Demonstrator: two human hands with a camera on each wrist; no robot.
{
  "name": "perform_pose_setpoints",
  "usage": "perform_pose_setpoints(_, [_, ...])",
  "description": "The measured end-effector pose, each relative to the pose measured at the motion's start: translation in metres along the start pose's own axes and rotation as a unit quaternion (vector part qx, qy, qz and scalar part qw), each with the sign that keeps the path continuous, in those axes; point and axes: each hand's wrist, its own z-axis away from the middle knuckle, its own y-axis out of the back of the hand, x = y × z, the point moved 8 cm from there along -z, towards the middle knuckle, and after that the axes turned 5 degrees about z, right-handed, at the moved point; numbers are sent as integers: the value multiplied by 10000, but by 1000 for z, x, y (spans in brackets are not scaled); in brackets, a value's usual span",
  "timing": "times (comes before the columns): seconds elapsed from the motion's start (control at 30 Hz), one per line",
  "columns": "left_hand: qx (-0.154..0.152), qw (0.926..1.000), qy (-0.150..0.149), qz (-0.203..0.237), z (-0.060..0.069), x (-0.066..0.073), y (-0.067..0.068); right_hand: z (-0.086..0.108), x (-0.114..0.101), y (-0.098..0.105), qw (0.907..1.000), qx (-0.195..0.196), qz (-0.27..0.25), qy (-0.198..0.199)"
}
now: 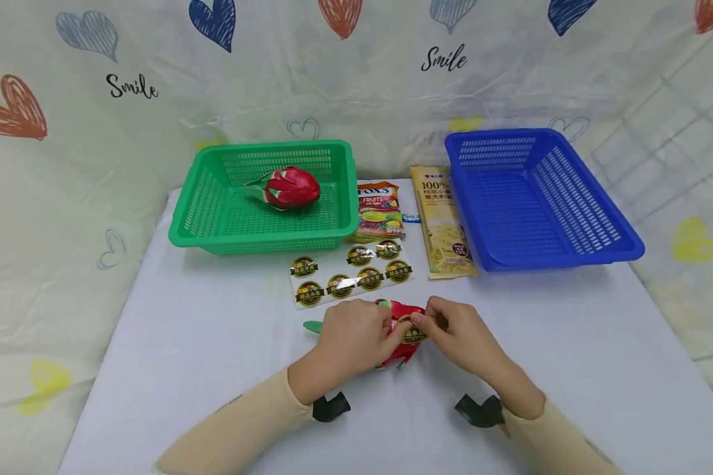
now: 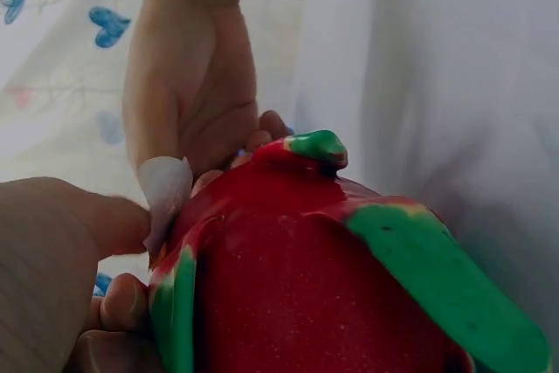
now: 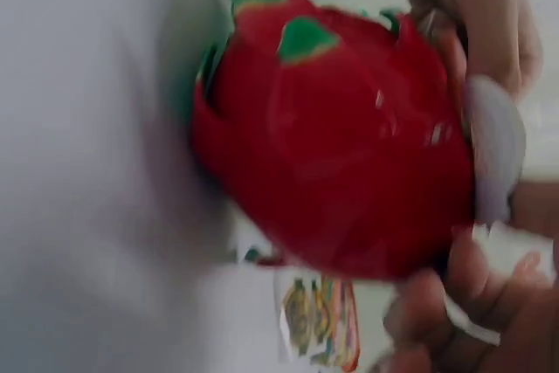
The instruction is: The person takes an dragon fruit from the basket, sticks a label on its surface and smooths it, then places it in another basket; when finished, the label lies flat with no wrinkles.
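Note:
A red dragon fruit [image 1: 401, 310] with green-tipped scales lies on the table between both hands. My left hand [image 1: 356, 336] holds it from the left, fingers curled against its side and thumb at a round black-and-gold sticker [image 1: 414, 333]. At the sticker's right edge, my right hand [image 1: 460, 330] pinches it between thumb and finger. The wrist views show the pale back of the sticker [image 3: 496, 146] partly lifted off the fruit's skin. A sheet of similar stickers [image 1: 340, 285] lies just beyond the hands.
A green basket [image 1: 267, 241] with another dragon fruit [image 1: 291, 188] in it stands at the back left. The blue basket [image 1: 541, 211] is at the back right. Between them lie a Fox's candy bag [image 1: 380, 214] and a yellow pasta pack [image 1: 445, 231].

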Motion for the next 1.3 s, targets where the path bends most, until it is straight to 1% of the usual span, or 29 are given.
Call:
perform_pose_setpoints(0.07, [-42,9999,5,-105,2,0,0,2,2,-3,9995,-143,-111,243])
perform_pose_setpoints(0.13, [-62,9998,22,-183,3,0,0,3,4,-5,9983,-206,-199,511])
perform_pose_setpoints(0.33, [-23,9993,-75,-368,4,-2,0,3,8,-5,9915,-44,-261,1278])
perform_pose_setpoints(0.37, [-43,9994,-105,-339,4,-2,0,2,8,-5,9898,-37,-304,1391])
perform_pose_setpoints(0.43, [-141,9997,-163,-120,4,-4,-1,1,10,-5,9856,-63,-476,1619])
perform_pose_setpoints(0.53, [-340,9982,-262,422,3,-7,-4,-1,14,-6,9795,-235,-793,1835])
perform_pose_setpoints(0.6, [-457,9950,-348,813,2,-9,-5,-2,17,-6,9765,-365,-977,1884])
perform_pose_setpoints(0.63, [-497,9935,-406,936,1,-9,-5,-3,18,-6,9759,-415,-1027,1878])
perform_pose_setpoints(0.73, [-560,9903,-547,1144,0,-9,-3,-4,16,-5,9742,-485,-1146,1882])
perform_pose_setpoints(0.83, [-557,9897,-596,1178,0,-8,-2,-4,14,-5,9735,-486,-1209,1880])
perform_pose_setpoints(0.93, [-546,9898,-545,1198,0,-7,-1,-3,14,-7,9732,-496,-1256,1863])
perform_pose_setpoints(1.13, [-482,9926,-391,1048,-1,-7,-3,-2,16,-8,9723,-497,-1290,1883])
perform_pose_setpoints(1.3, [-462,9926,-381,1060,-1,-7,-2,-2,15,-8,9717,-542,-1311,1889])
